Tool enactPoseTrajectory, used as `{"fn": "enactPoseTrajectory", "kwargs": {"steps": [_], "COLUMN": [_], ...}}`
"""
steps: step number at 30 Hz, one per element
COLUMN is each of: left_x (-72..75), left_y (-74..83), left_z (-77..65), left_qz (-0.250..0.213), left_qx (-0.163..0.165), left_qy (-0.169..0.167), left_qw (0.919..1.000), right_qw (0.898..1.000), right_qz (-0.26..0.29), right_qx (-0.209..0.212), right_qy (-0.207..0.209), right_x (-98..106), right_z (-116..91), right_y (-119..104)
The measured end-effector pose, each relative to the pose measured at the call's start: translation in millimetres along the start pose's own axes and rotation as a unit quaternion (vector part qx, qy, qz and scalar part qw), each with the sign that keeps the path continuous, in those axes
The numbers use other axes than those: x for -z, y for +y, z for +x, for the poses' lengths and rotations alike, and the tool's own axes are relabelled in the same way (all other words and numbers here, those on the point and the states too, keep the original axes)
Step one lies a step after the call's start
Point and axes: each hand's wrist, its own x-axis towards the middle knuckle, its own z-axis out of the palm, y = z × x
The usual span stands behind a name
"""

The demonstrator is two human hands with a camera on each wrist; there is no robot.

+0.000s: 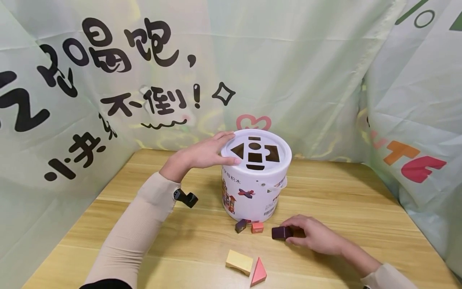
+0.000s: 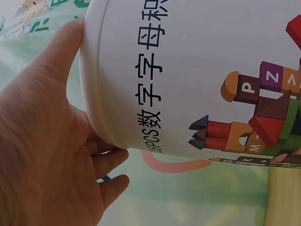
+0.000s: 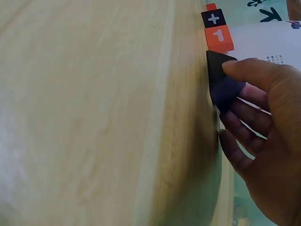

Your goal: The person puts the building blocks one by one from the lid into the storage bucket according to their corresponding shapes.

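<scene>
A white lidded bucket (image 1: 249, 192) with printed block pictures stands on the table, its lid cut with shaped holes. My left hand (image 1: 205, 150) rests on the left side of the lid's rim, thumb in front and fingers farther back. In the left wrist view two fingertips hang free of the bucket. My right hand (image 1: 317, 235) pinches a dark block (image 1: 280, 233) between thumb and fingers, low at the tabletop. Left of that block are a red-orange cube (image 3: 219, 38) marked 1 and a black cube (image 3: 214, 19) with a plus sign, both by the bucket's base.
Nearer the front of the wooden table (image 1: 180, 249) lie a yellow arch block (image 1: 239, 261) and a red triangular block (image 1: 258, 273). Printed cloth (image 1: 306, 80) hangs behind and along both sides. The bucket's white handle (image 1: 283, 184) hangs at its right side.
</scene>
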Motion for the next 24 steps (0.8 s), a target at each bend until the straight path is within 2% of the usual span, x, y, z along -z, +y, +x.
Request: {"fn": "enactPoseTrajectory", "kwargs": {"steps": [9, 13, 18, 21, 24], "left_x": [-1.3, -1.1, -0.6, -0.3, -0.1], "left_y": [-0.2, 0.0, 0.4, 0.7, 0.8], "left_z": [-0.7, -0.4, -0.5, -0.9, -1.3], "left_qz": [-0.001, 0.002, 0.002, 0.001, 0.001], "left_qx": [0.0, -0.001, 0.002, 0.002, 0.001], "left_qy": [-0.001, 0.0, 0.001, 0.0, 0.0], "left_qw": [1.0, 1.0, 1.0, 1.0, 1.0], "right_qw": [0.997, 0.999, 0.999, 0.998, 0.998], "right_qz": [0.069, 0.053, 0.044, 0.046, 0.052], "right_qx": [-0.009, -0.003, 0.03, 0.048, 0.043], "right_qy": [-0.017, -0.005, 0.0, -0.003, -0.015], "right_x": [1.3, 1.8, 3.1, 4.5, 5.9], "right_z": [-0.2, -0.4, 1.4, 3.1, 5.3], "right_y": [1.0, 1.8, 1.9, 1.3, 0.4]}}
